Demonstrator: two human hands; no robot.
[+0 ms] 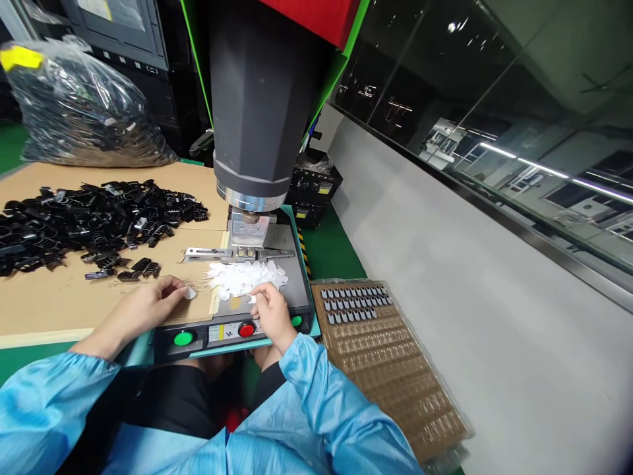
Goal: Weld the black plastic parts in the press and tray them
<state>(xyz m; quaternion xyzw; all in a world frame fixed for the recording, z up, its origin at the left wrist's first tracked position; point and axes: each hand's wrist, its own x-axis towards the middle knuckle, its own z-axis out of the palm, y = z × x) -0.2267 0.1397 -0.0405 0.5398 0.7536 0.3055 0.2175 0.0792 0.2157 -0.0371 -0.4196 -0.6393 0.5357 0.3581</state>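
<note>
Presently, far left: heap of black clips (93, 214) on cardboard-covered worktop (59, 297). Left hand (148, 305), fingers pinched on one small white disc (190, 292). Pile of white discs (244, 277) on press plate (297, 280). Right hand (271, 316), fingers closed on another white piece (252, 299). Far right: brown tray (395, 376).

Two hands, left (143, 307) and right (271, 315). Two green buttons (183, 338) and one red button (246, 329) on the machine's front edge. One tray (395, 369), one bag (79, 105), too many black clips (89, 218) to count.
</note>
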